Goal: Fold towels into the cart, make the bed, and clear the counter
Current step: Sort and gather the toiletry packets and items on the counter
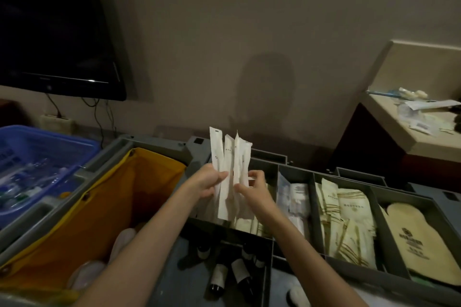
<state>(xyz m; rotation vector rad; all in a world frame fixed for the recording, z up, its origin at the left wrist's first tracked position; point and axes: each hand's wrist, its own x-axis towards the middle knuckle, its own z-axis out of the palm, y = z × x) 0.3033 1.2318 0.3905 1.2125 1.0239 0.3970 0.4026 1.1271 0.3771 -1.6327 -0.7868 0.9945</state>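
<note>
hotel room: housekeeping cart (159,152) of amenity packets (349,222), wall tv (55,32).

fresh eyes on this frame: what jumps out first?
The fan of long white sachets held upright at centre, gripped by the left hand and pinched by the right hand above the grey cart tray. Next, the yellow bag gaping open at left, beside a blue basket. Upper left, a dark TV hangs on the wall.
</note>
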